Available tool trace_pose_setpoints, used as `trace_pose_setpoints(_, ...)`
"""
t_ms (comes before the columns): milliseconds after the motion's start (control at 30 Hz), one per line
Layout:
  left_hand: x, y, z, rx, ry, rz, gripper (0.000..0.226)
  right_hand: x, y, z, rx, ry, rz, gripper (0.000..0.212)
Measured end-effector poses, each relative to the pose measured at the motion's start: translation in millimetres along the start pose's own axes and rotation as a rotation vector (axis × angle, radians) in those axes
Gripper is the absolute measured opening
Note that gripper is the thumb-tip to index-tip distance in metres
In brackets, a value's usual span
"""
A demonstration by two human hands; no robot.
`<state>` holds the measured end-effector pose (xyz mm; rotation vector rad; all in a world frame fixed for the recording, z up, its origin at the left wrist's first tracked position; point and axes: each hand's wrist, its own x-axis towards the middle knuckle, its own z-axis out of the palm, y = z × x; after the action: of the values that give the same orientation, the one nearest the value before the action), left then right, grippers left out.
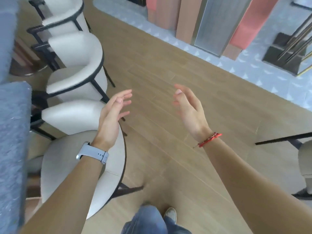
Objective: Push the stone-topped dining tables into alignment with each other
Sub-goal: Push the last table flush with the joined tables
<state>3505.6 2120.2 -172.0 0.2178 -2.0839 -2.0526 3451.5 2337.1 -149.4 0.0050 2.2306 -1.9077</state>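
Leftward of the left hand, the stone-topped tables ran lengthwise along the frame edge, beyond the chairs. That hand was nearer; it and the right hand were empty, fingers loosely extended.

I log a row of cream chairs at left on plank floor; upright panels stand on grey tiles beyond.

Left hand, right hand above floor
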Motion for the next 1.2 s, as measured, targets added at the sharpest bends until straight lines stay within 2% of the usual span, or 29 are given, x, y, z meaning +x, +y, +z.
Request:
trace_pose_setpoints(200,66,-19,-23,-0.004,0.172,0.004,0.051,101,-11,40,-0.046,-0.174,-0.009,0.044)
trace_pose_setpoints(300,97,-37,-48,-0.002,0.261,0.0,0.058,148,-18,75,-0.1,-0.268,-0.048,0.045)
trace_pose_setpoints(367,117,-42,-66,-0.002,0.298,0.006,0.056,177,-27,99,-0.13,-0.296,-0.063,0.046)
trace_pose_setpoints(500,140,-40,-111,-0.024,0.462,0.003,0.051,223,-55,162,-0.213,-0.472,-0.129,0.045)
trace_pose_setpoints(633,135,-36,-155,-0.006,0.653,0.004,0.057,242,-69,232,-0.25,-0.665,-0.186,0.043)
trace_pose_setpoints(767,115,-31,-186,-0.002,0.873,0.015,0.05,246,-72,298,-0.25,-0.875,-0.21,0.036)
trace_pose_setpoints(867,97,-28,-199,-0.001,1.04,0.003,0.044,244,-71,334,-0.249,-1.022,-0.239,0.039)
trace_pose_setpoints(1100,87,-20,-185,0.013,1.433,0.01,0.048,266,-80,390,-0.249,-1.367,-0.292,0.05)
trace_pose_setpoints(1200,92,-13,-170,0.022,1.538,-0.024,0.051,277,-89,405,-0.249,-1.478,-0.298,0.053)
